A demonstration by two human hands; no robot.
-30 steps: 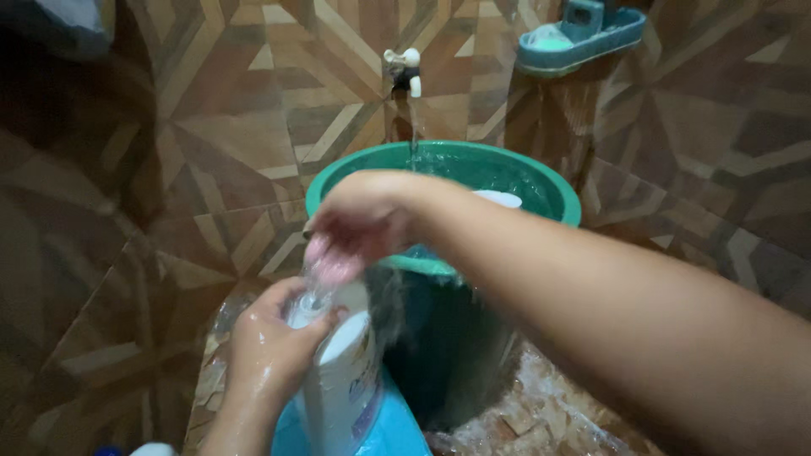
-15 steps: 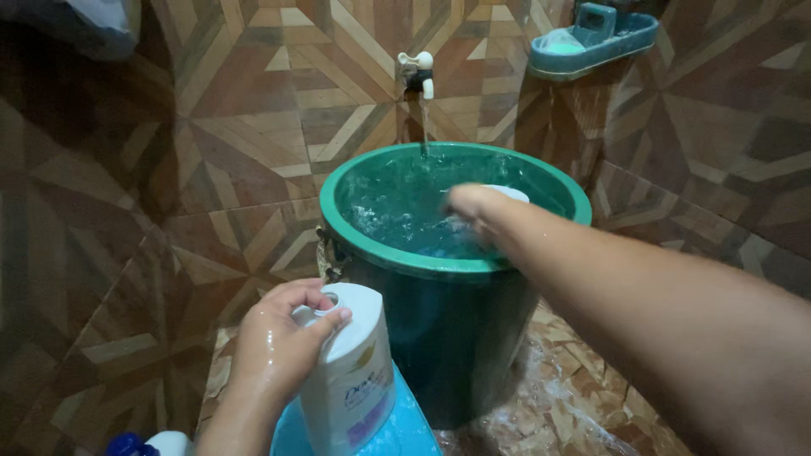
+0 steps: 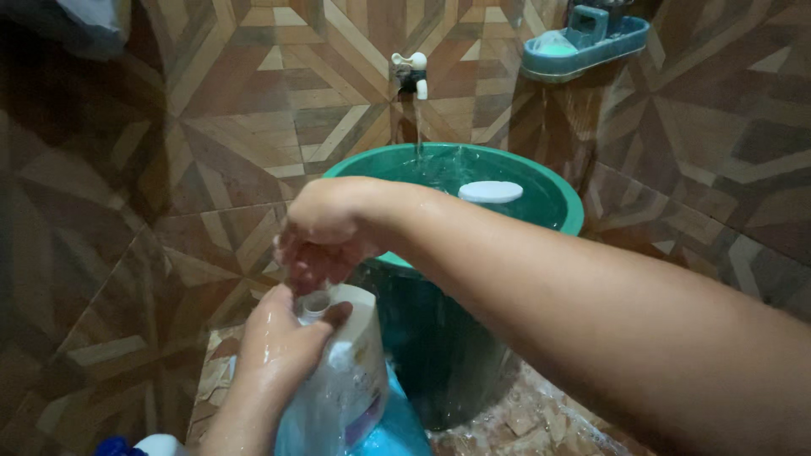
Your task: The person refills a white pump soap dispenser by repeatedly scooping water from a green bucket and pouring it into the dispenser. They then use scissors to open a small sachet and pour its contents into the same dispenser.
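Partly cut off below, a white bottle (image 3: 351,371) was gripped by the left hand (image 3: 283,342) | right hand (image 3: 325,228), back from the green bucket (image 3: 566,207), cupped over its neck, fingertips hidden

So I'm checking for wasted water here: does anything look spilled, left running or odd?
Yes. The wall tap is running a thin stream into the green bucket, already nearly full, with a white lid floating on it. Both hands are off at the white bottle, and the floor looks wet.
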